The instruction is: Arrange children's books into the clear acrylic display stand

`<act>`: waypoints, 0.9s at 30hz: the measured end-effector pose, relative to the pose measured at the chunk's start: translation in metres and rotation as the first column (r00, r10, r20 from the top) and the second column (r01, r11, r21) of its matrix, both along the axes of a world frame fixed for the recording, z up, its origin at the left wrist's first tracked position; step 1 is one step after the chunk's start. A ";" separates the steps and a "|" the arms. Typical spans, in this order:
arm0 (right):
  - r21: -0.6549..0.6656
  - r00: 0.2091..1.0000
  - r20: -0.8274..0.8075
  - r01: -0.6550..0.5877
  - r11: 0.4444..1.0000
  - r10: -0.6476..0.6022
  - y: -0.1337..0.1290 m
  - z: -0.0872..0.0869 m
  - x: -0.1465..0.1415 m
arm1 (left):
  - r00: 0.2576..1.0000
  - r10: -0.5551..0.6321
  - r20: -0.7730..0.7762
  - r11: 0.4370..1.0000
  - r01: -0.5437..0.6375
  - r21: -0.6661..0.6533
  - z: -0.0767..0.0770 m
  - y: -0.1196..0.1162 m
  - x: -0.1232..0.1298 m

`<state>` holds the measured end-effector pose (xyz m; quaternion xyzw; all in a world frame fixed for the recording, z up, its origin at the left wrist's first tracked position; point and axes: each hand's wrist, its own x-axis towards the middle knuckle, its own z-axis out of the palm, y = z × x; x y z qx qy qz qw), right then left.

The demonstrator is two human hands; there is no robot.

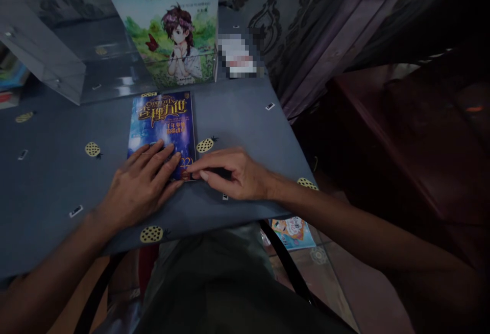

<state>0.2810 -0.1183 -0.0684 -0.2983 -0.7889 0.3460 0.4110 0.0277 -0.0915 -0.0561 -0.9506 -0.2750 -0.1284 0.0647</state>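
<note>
A blue book [163,114] with gold lettering lies closed on the grey-blue tablecloth [245,114], near the table's front edge. My left hand [143,183] rests flat on the lower left of its cover, fingers spread. At the book's lower right corner is my right hand [237,173], its index fingertip touching the cover and its thumb beside the corner. No grip on the book shows between that finger and thumb, which are a little apart.
Behind the blue book, a large illustrated book [172,32] stands upright by a clear plastic holder [69,68]. A blurred-out item [239,55] lies right of it. Patterned curtains [268,17] hang at the back right. Another book [293,232] is below the table's edge.
</note>
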 end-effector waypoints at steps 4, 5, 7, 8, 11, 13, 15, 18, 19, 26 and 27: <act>0.110 0.994 0.110 -0.015 0.994 0.003 0.000 -0.006 0.000 | 1.000 0.020 0.017 0.999 -0.019 -0.037 0.000 0.000 0.000; 0.150 0.991 0.133 -0.015 0.989 -0.005 0.000 -0.006 -0.001 | 0.999 0.019 0.028 0.999 -0.018 -0.036 0.001 0.000 0.000; 0.243 0.985 0.173 -0.019 0.970 -0.024 0.000 -0.006 -0.001 | 0.999 0.011 0.046 1.000 -0.010 -0.015 0.001 0.000 0.001; 0.289 0.981 0.193 -0.023 0.957 -0.035 0.000 -0.005 -0.001 | 0.999 0.007 0.052 1.000 -0.007 0.000 0.001 0.000 0.001; 0.400 0.963 0.260 -0.044 0.915 -0.067 -0.002 0.000 -0.001 | 0.998 -0.011 0.067 0.999 0.008 0.052 0.001 0.001 0.003; 0.439 0.945 0.315 -0.068 0.896 -0.083 -0.004 0.003 -0.002 | 0.997 -0.006 0.076 0.997 0.001 0.075 0.002 0.001 0.003; 0.460 0.929 0.363 -0.106 0.882 -0.077 -0.006 0.005 -0.002 | 0.995 0.012 0.096 0.998 -0.018 0.063 0.002 0.003 0.003; 0.477 0.924 0.376 -0.126 0.870 -0.073 -0.007 0.008 -0.004 | 0.990 0.062 0.126 0.998 -0.062 -0.002 0.002 0.011 0.000; 0.477 0.924 0.374 -0.122 0.871 -0.076 -0.007 0.008 -0.005 | 0.988 0.084 0.128 0.996 -0.082 -0.025 0.001 0.015 -0.002; 0.527 0.912 0.373 -0.058 0.848 -0.170 -0.002 0.002 -0.015 | 0.953 0.272 0.132 0.961 -0.262 -0.085 -0.005 0.062 -0.011; 0.546 0.906 0.378 -0.054 0.836 -0.189 0.000 0.001 -0.016 | 0.948 0.290 0.132 0.956 -0.280 -0.084 -0.005 0.069 -0.011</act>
